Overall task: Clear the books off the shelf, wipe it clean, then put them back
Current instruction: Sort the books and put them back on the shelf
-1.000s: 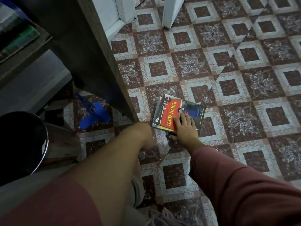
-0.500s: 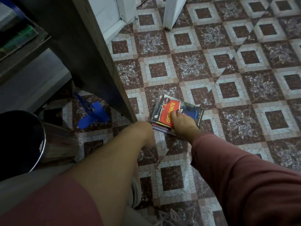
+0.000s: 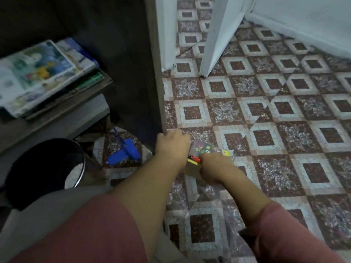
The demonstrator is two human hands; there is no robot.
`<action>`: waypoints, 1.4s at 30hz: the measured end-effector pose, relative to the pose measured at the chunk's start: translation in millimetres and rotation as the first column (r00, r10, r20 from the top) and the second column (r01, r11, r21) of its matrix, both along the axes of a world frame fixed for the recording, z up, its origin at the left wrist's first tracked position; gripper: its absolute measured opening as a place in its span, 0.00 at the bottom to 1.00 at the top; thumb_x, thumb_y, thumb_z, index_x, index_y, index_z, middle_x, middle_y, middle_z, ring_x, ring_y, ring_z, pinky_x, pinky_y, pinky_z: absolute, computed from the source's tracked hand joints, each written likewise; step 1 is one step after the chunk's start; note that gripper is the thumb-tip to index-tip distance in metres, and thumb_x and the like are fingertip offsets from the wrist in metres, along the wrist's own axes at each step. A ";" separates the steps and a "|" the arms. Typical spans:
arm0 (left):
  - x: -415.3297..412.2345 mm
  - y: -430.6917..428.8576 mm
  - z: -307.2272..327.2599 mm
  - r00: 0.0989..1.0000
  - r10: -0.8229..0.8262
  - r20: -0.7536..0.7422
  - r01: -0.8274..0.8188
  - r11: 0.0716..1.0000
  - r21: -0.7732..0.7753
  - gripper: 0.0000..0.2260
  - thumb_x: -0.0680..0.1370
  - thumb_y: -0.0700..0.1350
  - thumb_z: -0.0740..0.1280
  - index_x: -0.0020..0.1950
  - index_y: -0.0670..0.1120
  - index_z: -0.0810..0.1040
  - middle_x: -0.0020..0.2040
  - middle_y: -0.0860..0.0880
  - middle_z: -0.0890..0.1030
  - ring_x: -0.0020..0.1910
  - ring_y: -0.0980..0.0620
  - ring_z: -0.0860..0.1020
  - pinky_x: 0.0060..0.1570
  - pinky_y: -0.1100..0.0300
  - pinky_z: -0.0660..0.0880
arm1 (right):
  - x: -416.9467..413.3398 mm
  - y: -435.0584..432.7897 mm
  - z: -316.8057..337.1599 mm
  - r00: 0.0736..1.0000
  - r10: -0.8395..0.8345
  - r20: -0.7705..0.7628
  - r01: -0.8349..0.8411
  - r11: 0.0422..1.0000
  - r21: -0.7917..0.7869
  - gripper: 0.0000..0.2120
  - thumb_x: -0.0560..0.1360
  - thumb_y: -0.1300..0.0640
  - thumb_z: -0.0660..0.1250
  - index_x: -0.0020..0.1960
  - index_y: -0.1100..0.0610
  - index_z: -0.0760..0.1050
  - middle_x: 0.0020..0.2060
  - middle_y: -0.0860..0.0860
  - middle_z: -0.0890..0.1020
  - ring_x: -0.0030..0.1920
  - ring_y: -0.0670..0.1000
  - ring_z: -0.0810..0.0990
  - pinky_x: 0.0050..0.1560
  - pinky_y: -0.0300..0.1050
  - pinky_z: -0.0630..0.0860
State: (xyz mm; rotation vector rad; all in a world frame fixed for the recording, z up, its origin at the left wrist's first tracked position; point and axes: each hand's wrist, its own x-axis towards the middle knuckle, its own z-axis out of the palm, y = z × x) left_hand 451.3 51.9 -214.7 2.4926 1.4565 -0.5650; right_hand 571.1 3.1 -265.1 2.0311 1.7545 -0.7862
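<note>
A small stack of books (image 3: 201,151) sits just off the patterned floor beside the dark shelf unit's side panel (image 3: 133,73). My right hand (image 3: 212,166) grips the stack's near edge. My left hand (image 3: 172,147) is against its left side, fingers curled round it. Both hands cover much of the stack; only a colourful cover and red and yellow spines show. More books (image 3: 47,74) lie flat in a pile on an upper shelf board (image 3: 57,109) at the left.
A blue plastic object (image 3: 124,153) lies on the floor under the shelf. A dark round metal bin (image 3: 45,168) stands at the lower left. A white door (image 3: 220,35) and door frame (image 3: 167,31) rise at the back. Patterned tiles spread to the right.
My left hand has come onto the stack beside the right hand. The stack has tilted up from lying flat. The view has lifted, and the shelf's book pile now shows.
</note>
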 end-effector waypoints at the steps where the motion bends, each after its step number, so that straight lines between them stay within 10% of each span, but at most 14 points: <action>1: -2.4 -2.2 8.9 0.999 -0.042 -0.018 0.042 0.998 0.035 0.21 0.74 0.41 0.69 0.65 0.49 0.70 0.62 0.45 0.72 0.64 0.43 0.70 0.59 0.47 0.66 | -8.2 -4.1 20.2 0.999 0.029 -0.043 -0.029 0.999 0.017 0.15 0.75 0.60 0.63 0.61 0.53 0.73 0.52 0.54 0.80 0.50 0.56 0.79 0.46 0.49 0.77; 9: -101.7 -7.8 128.1 0.991 -0.090 -0.098 0.109 0.972 0.210 0.02 0.77 0.45 0.67 0.46 0.52 0.75 0.38 0.50 0.72 0.46 0.46 0.76 0.42 0.53 0.67 | -75.2 0.9 143.6 0.961 0.227 -0.159 -0.150 0.908 0.391 0.11 0.76 0.47 0.64 0.59 0.43 0.71 0.43 0.45 0.78 0.43 0.48 0.78 0.47 0.47 0.80; 15: -219.6 -3.9 185.0 0.985 0.165 -0.050 -0.108 0.818 0.566 0.13 0.75 0.53 0.66 0.58 0.54 0.78 0.51 0.48 0.81 0.51 0.46 0.80 0.50 0.55 0.73 | -136.4 49.0 189.8 0.910 0.413 0.021 -0.298 0.620 0.726 0.20 0.76 0.41 0.54 0.66 0.39 0.69 0.54 0.45 0.81 0.52 0.53 0.80 0.49 0.50 0.78; 21: -288.1 47.7 151.7 0.939 0.290 0.182 -0.322 0.567 0.758 0.21 0.72 0.39 0.67 0.65 0.46 0.75 0.52 0.43 0.81 0.47 0.41 0.80 0.55 0.47 0.73 | -211.3 148.7 187.2 0.876 0.427 0.223 -0.357 0.267 0.895 0.22 0.76 0.51 0.66 0.70 0.45 0.70 0.63 0.49 0.77 0.63 0.57 0.74 0.60 0.55 0.68; 26: -325.7 97.0 86.3 0.906 0.402 0.129 -0.420 0.821 0.387 0.28 0.81 0.56 0.58 0.78 0.49 0.55 0.76 0.42 0.61 0.73 0.40 0.64 0.68 0.46 0.66 | -245.9 207.9 139.9 0.832 0.470 0.295 -0.535 0.541 0.649 0.25 0.81 0.57 0.55 0.76 0.43 0.58 0.73 0.52 0.65 0.71 0.59 0.62 0.66 0.59 0.63; 30: -331.4 113.6 65.5 0.852 0.464 0.244 -0.514 0.829 0.220 0.48 0.69 0.74 0.58 0.79 0.52 0.43 0.80 0.46 0.42 0.77 0.39 0.48 0.74 0.44 0.55 | -251.4 228.9 122.7 0.878 0.473 0.072 -0.428 0.711 0.558 0.33 0.79 0.55 0.60 0.78 0.44 0.49 0.79 0.48 0.49 0.77 0.59 0.47 0.69 0.64 0.60; 36: -325.3 124.5 62.0 0.816 0.481 0.321 -0.563 0.789 0.247 0.49 0.68 0.69 0.68 0.79 0.52 0.47 0.80 0.47 0.44 0.77 0.38 0.50 0.73 0.47 0.55 | -247.9 250.2 131.1 0.842 0.530 0.105 -0.512 0.721 0.467 0.48 0.70 0.42 0.72 0.79 0.43 0.45 0.79 0.46 0.46 0.78 0.58 0.45 0.73 0.64 0.57; 42: -309.5 127.2 69.8 0.769 0.547 0.331 -0.638 0.697 0.327 0.41 0.72 0.56 0.74 0.78 0.51 0.56 0.79 0.47 0.55 0.74 0.41 0.61 0.71 0.46 0.62 | -244.7 249.9 115.3 0.870 0.479 0.121 -0.434 0.625 0.649 0.39 0.73 0.46 0.71 0.77 0.42 0.54 0.78 0.48 0.57 0.77 0.55 0.54 0.74 0.59 0.54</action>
